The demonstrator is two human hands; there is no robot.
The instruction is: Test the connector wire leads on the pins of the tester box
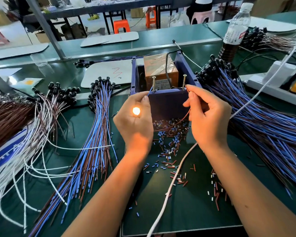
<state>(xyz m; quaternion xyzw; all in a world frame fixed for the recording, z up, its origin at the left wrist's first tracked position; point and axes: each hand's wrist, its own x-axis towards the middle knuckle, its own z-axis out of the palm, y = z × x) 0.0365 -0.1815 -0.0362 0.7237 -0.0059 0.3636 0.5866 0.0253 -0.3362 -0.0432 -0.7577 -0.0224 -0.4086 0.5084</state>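
Leads (150, 92) on pins (154, 84) (lamp (136, 111) lit)

The tester box (167, 101) stands mid-table. Two upright pins rise from its near edge: the left pin (154, 83) and the right pin (184, 82). Inside it, behind the pins, sits a taped block (158, 67). Before the box lie scattered insulation scraps (169, 142). Left of the box lies a wire bundle (92, 142); right of it, a larger wire heap (263, 120). Behind and right of the box stands a bottle (236, 31); farther right lies a power strip (277, 82).
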